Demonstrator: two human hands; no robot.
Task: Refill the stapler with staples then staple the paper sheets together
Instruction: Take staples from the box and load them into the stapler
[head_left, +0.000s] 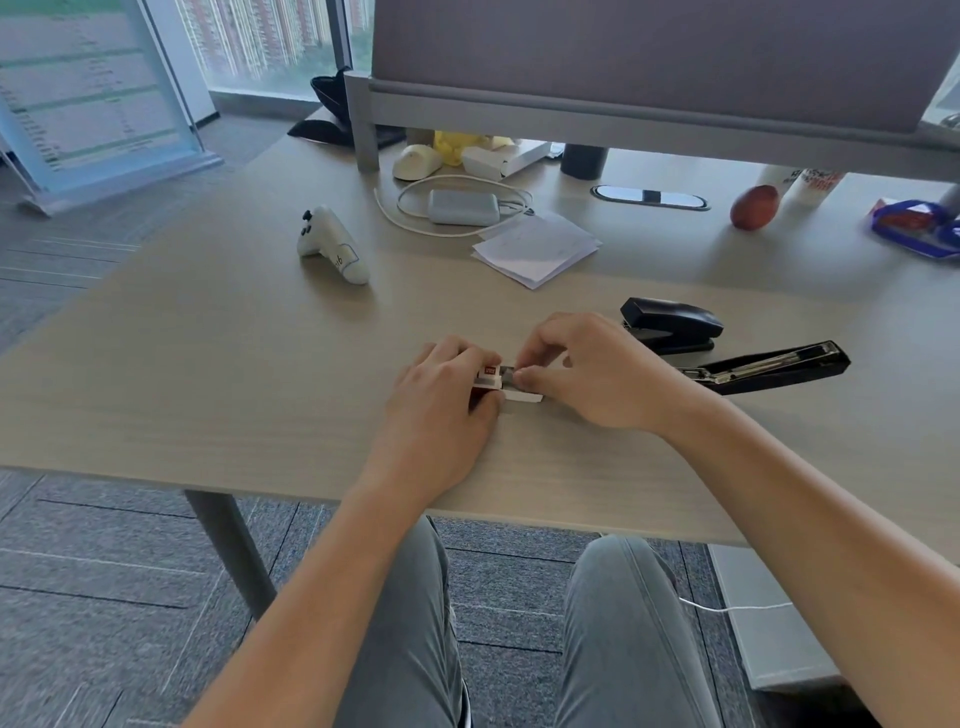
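Note:
A small red and white staple box (491, 378) lies near the desk's front edge, with its white inner tray (524, 397) slid out to the right. My left hand (447, 400) grips the box's sleeve. The fingertips of my right hand (587, 371) pinch a grey strip of staples (510, 375) at the tray's opening. To the right lies a black stapler (769, 366) swung fully open, its metal staple channel facing up. A stack of white paper sheets (537, 249) rests farther back in the middle of the desk.
A second, shut black stapler (670, 322) sits just behind my right hand. A white game controller (332, 244), a grey charger with a white cable (462, 208), a red apple (753, 207) and a blue wrapper (917, 226) lie farther back. A grey partition (623, 111) bounds the desk.

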